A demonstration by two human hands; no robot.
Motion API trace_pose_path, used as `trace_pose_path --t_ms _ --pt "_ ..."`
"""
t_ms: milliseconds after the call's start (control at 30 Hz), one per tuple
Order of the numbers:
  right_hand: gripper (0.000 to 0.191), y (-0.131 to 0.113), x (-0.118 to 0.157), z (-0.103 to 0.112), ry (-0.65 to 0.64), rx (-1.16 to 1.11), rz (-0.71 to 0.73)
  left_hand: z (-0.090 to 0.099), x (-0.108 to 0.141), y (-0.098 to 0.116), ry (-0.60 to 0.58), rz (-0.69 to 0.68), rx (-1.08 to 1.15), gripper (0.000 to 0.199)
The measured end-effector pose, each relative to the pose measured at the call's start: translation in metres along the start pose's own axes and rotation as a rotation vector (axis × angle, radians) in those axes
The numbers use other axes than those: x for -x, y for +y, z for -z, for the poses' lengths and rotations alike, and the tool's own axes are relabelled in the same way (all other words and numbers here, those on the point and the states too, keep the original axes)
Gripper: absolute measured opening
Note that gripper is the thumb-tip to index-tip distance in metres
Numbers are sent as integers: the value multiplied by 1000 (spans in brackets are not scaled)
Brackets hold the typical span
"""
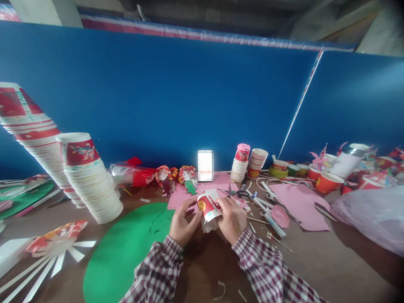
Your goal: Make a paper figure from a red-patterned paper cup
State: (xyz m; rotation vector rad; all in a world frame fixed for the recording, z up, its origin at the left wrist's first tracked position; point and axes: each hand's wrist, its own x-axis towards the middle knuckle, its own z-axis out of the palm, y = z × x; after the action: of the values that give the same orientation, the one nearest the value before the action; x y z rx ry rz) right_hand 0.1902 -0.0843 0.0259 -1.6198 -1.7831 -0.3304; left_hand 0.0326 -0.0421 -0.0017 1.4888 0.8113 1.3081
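Observation:
A red and white paper cup (208, 207) is held between my two hands at the middle of the table, its lower edge ragged, as if cut. My left hand (184, 222) grips the cup's left side, thumb and fingers bent against it. On the cup's right side, my right hand (232, 216) has its fingers closed on the wall. Just behind the hands lies pink paper (176, 198) with a green cut-out shape (190, 187) on it. Scissors (229, 191) rest behind my right hand.
Tall cup stacks (91, 185) lean at the left, beside a green disc (120, 248) and a cup cut into strips (57, 248). Smaller stacks (240, 164), a glue gun (268, 214), pink sheets (299, 206), several cups and a plastic bag (372, 214) are rightward. A blue panel (189, 92) stands behind.

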Motion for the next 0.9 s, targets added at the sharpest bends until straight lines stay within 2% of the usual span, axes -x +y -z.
trace_pose_path --t_ms 200,367,633,900 --pt "12 1 1 -2 -17 -42 -6 0 0 -2 5 -27 -122 38" --pt "12 1 2 -4 6 -55 -17 1 0 -5 -49 -27 -138 43" --pt "12 -1 3 -4 -19 -80 -27 1 -2 -5 -122 8 21 42" --pt "10 -1 3 -6 -23 -81 -64 -1 -1 -10 -176 22 22 44"
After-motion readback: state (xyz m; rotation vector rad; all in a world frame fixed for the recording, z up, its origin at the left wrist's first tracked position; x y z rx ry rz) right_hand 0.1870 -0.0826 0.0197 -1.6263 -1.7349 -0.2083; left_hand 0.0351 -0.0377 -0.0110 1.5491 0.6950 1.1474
